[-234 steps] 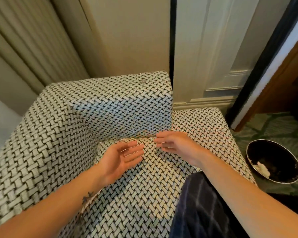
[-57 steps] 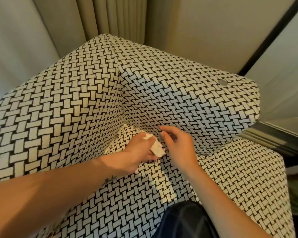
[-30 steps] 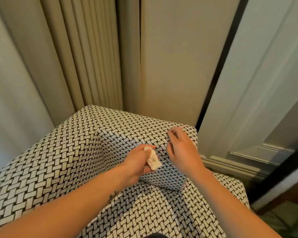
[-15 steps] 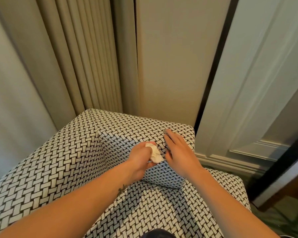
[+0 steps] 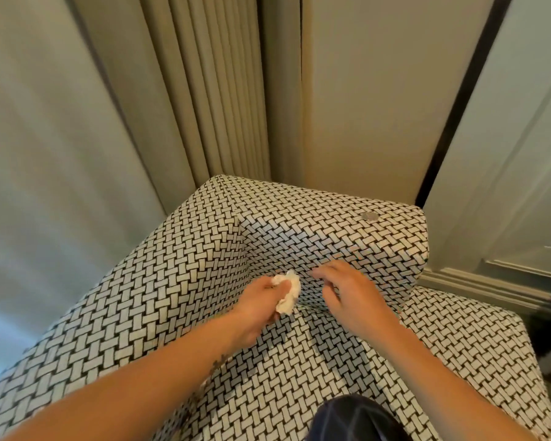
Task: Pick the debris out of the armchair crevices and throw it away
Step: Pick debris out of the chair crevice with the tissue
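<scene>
The armchair (image 5: 178, 291) is covered in black-and-white basket-weave fabric. My left hand (image 5: 258, 305) grips a crumpled white tissue (image 5: 288, 296) just above the seat, near the crease under the right armrest. My right hand (image 5: 350, 294) hovers beside it over the same crease, fingers loosely bent toward the armrest's inner face; I cannot see anything held in it. A small round grey spot (image 5: 370, 216) lies on top of the armrest.
Beige curtains (image 5: 210, 90) hang behind the chair. A panelled wall with a dark strip (image 5: 458, 97) and a skirting board (image 5: 490, 288) stands to the right. My dark-clad knee (image 5: 357, 421) rests on the seat's front.
Both hands have dropped from the armrest's top edge to the seat crease, the left still holding the tissue. The view has tilted slightly down.
</scene>
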`<state>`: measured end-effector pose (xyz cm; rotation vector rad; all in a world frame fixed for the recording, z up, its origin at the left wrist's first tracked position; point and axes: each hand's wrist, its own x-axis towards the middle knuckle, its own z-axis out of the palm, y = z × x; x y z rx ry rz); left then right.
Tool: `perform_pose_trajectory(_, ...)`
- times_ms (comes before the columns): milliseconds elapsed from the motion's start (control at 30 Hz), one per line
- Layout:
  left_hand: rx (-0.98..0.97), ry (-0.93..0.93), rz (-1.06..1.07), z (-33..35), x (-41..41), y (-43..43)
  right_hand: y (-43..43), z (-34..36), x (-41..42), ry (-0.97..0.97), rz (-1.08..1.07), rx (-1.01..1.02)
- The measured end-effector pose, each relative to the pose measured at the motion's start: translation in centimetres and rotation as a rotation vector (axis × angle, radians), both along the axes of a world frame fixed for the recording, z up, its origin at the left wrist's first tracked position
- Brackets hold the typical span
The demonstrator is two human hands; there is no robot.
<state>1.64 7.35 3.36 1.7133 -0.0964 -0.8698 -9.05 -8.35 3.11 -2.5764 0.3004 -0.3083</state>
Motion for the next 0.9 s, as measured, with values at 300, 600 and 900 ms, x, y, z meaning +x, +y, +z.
perform_pose_trajectory(300,0.046,0.05,0.233,-5.2,2.0,1.6,3.6,-5.3,4.2,0.181,-0.012,0.354)
perform_pose_trajectory(600,0.025,0.14,0.371,-7.6,2.0,0.2,2.2,-10.5,7.5,0.344,-0.198,0.349)
perform_pose_trajectory(900,0.019,0.254,0.482,-9.7,2.1,-0.7,2.6,-12.5,11.0,0.549,-0.221,0.223)
